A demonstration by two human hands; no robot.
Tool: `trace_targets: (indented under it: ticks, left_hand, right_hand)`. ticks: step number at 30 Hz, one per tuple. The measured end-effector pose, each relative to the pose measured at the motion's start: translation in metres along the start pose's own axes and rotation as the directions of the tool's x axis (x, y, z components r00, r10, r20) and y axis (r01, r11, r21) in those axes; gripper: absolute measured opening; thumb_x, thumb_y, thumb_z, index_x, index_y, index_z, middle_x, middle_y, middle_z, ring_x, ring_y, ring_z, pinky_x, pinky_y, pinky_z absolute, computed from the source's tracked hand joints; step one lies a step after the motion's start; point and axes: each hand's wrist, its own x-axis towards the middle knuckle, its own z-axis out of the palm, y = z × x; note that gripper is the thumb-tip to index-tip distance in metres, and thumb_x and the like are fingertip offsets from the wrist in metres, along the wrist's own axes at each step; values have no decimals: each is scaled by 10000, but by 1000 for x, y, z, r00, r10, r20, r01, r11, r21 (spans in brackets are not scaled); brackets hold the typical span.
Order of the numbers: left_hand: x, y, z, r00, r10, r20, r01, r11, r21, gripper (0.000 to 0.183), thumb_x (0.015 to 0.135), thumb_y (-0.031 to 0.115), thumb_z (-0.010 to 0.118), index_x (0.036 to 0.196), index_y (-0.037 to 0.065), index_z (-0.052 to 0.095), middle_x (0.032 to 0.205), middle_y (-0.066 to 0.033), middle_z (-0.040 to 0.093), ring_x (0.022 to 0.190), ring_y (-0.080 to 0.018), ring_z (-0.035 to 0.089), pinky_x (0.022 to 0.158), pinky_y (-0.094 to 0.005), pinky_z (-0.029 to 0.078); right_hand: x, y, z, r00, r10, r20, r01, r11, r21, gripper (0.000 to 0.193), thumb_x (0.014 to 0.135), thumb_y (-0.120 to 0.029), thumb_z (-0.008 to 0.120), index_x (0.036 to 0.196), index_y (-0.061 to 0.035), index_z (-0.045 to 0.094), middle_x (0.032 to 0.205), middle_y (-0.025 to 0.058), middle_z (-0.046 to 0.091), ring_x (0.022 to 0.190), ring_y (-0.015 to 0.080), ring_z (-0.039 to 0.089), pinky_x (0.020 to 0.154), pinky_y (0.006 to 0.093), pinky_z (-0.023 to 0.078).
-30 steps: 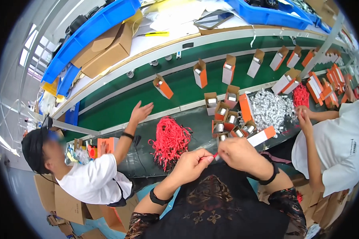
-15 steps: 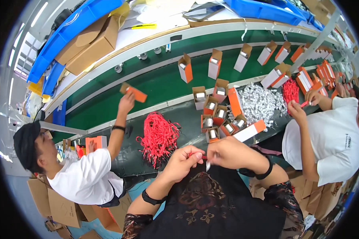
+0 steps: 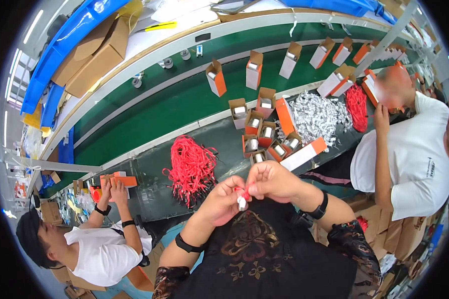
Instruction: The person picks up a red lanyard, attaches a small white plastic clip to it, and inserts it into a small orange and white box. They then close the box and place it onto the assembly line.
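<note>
In front of my chest, my left hand and my right hand meet at the fingertips. Both are closed in a pinch on a short red cord, most of it covered by the fingers. Below the cord, beside my left fingertips, is a small silvery-white piece; whether it is fastened to the cord is hard to see. Just beyond my left hand a tangled heap of red cords with dark ends lies on the dark bench. Past my right hand stand several open boxes holding white-and-silver cylinders.
A heap of silvery small pieces and another red cord bundle lie right. More orange-and-white boxes stand on the green belt. A co-worker at left handles an orange box; another person stands at right.
My hands have come closer together, and the silvery-white piece has shifted. The left co-worker's arm has drawn back from the belt to a box. The right co-worker's hand has risen.
</note>
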Motion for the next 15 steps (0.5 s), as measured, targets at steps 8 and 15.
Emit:
trace_targets:
  ticks: [8,15]
  left_hand:
    - [10,-25,-13,927,356,-118,43,212,976,227,928,90,675,1105,-9,573,928,-67,731,785,-91,671,718,-258,541]
    - [15,-35,4,955,264,-132,5,434,901,914,887,216,736,1498,-62,116,1489,-221,451,1339,-332,488,1075,-389,429]
  right_hand:
    - [-23,14,7,957,-290,16,-25,-137,-990,198,745,-72,770,931,-84,705,836,98,649,770,314,667,672,376,540]
    - [-22,30,-31,751,-624,216,125,-187,-974,212,763,-10,758,958,-92,736,799,45,612,661,218,648,567,330,523]
